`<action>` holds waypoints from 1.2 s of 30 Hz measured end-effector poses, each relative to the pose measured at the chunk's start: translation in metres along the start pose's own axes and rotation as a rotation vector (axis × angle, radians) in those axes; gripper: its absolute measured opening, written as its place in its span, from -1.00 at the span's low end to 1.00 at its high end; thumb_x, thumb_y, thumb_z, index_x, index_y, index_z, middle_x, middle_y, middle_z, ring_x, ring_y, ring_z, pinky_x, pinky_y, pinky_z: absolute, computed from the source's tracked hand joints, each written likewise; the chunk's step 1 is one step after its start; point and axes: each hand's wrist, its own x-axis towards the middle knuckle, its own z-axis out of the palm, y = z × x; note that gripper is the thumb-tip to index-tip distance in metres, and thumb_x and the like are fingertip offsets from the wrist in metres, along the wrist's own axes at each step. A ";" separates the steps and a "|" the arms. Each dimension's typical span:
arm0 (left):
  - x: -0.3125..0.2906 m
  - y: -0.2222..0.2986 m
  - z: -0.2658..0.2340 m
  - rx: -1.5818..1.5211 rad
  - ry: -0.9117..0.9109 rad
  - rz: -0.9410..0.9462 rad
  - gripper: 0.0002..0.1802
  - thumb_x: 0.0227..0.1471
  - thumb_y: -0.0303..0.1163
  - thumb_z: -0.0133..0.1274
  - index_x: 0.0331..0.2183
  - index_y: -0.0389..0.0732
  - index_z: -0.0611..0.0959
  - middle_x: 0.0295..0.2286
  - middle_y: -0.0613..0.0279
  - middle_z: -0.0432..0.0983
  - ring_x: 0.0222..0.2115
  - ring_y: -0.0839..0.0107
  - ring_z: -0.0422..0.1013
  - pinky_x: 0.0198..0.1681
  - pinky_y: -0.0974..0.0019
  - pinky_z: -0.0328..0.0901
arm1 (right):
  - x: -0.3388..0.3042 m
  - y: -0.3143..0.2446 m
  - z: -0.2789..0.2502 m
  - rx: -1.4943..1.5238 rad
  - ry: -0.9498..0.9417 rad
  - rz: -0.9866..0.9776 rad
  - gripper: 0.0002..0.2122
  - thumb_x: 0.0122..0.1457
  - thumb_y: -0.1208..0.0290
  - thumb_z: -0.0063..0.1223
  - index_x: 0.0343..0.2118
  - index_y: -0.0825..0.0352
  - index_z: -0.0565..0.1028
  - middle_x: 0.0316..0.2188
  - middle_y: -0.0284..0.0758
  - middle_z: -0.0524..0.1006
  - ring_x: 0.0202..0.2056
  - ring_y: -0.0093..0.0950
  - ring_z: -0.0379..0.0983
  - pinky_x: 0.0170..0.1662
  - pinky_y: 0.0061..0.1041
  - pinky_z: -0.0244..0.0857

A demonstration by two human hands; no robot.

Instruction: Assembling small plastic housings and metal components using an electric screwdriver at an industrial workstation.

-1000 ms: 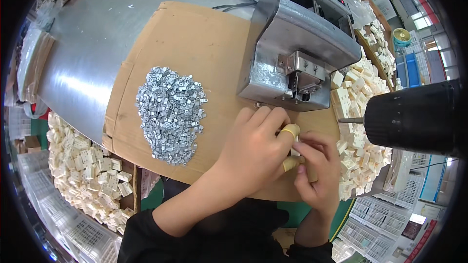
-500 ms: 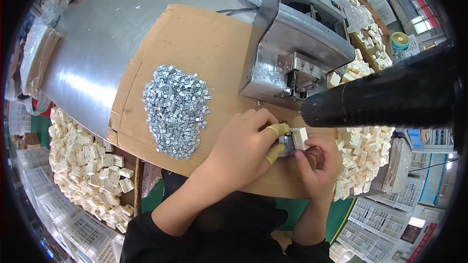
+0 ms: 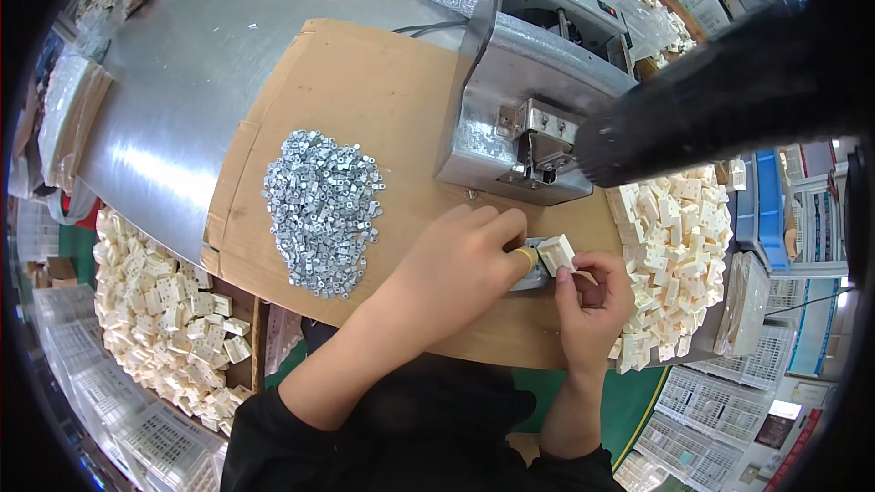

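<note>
Bright, even overhead light. White glare streak on curved grey metal table [image 3: 173, 155] at left; softer sheen on brushed steel machine housing [image 3: 538, 64]. Shadows short, soft. Large black cylindrical object [image 3: 729, 91] at far right blurred, out of focus. Fisheye bends edges; black vignette round rim.

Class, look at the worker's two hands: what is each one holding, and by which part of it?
The right hand pinches a small cream plastic block by its lower edge. The left hand covers a small grey metal piece; the exact grip is hidden.
</note>
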 end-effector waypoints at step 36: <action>-0.007 0.015 0.044 -0.015 0.303 -0.265 -0.83 0.03 -0.45 0.18 -0.28 -0.23 0.60 -0.37 0.14 0.45 -0.42 0.09 0.50 -0.41 0.09 0.43 | 0.001 -0.007 0.003 -0.089 -0.063 -0.145 -0.74 -0.01 0.62 0.27 -0.20 0.41 0.59 -0.29 -0.15 0.61 -0.28 -0.32 0.59 -0.20 -0.45 0.48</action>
